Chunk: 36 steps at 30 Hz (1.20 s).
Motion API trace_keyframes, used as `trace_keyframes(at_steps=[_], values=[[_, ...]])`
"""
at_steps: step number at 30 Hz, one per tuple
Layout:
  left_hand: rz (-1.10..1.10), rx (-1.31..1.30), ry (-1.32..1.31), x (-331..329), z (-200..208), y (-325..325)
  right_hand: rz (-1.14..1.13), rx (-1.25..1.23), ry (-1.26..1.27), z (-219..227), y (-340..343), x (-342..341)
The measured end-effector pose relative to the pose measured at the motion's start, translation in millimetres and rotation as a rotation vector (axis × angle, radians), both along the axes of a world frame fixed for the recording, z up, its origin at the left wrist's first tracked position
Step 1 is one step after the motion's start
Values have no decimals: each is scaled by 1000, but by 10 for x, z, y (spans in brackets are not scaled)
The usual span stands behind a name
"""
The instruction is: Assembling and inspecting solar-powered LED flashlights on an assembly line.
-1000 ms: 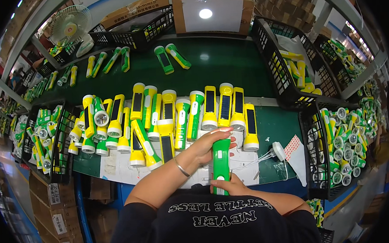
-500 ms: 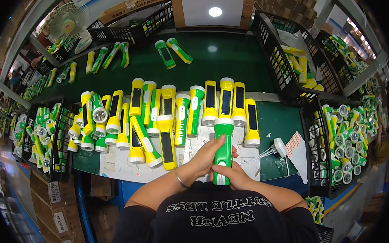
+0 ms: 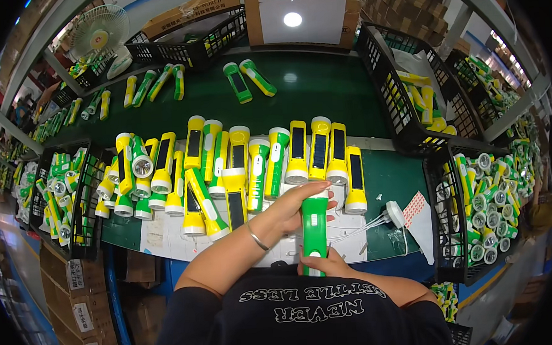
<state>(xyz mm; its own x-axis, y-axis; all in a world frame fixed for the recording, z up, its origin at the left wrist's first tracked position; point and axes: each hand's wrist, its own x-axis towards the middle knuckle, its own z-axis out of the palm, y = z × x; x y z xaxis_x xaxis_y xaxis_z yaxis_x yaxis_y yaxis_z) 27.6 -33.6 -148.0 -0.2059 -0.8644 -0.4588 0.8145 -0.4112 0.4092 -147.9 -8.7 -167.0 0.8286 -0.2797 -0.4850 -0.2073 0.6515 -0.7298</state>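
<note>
In front of my chest is a green flashlight (image 3: 315,230), its head end pointing away from me. My left hand (image 3: 291,211) is wrapped over the head end, its fingers across the white rim. Around the tail end my right hand (image 3: 327,263) is closed, thumb on top near the white part. Just beyond my hands, a row of yellow and green flashlights (image 3: 297,152) lies on white sheets; several show dark solar panels. A yellow flashlight (image 3: 235,200) lies near my left forearm.
Black crates of flashlights stand at left (image 3: 88,203) and right (image 3: 447,225); another crate (image 3: 405,111) sits far right. A white plug adapter (image 3: 393,214) with cable lies on the green table (image 3: 383,172). At the back, a carton (image 3: 254,16) holds a white panel (image 3: 305,31) bearing a bright round spot.
The held flashlight has come a little nearer my chest. My left hand has slid from its body up over the head. The bright spot on the white panel has shifted slightly left.
</note>
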Motion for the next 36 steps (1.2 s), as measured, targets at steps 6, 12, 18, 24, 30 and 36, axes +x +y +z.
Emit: trace_keyframes(at_steps=[6, 12, 18, 24, 30, 36], values=[[45, -136, 230, -35, -186, 14, 18, 151, -126, -25, -28, -24], [93, -73, 81, -32, -104, 33, -3, 122, -29, -5, -43, 28], [42, -64, -276, 1, -117, 37, 24, -102, 84, 49, -21, 72], [-6, -15, -23, 36, -126, 49, 41, -119, 51, 44, -29, 66], [-16, -68, 152, 43, -241, 34, 21, -57, -7, 63, -28, 71], [10, -136, 141, -118, -278, 208, -23, -45, -2, 47, -69, 53]])
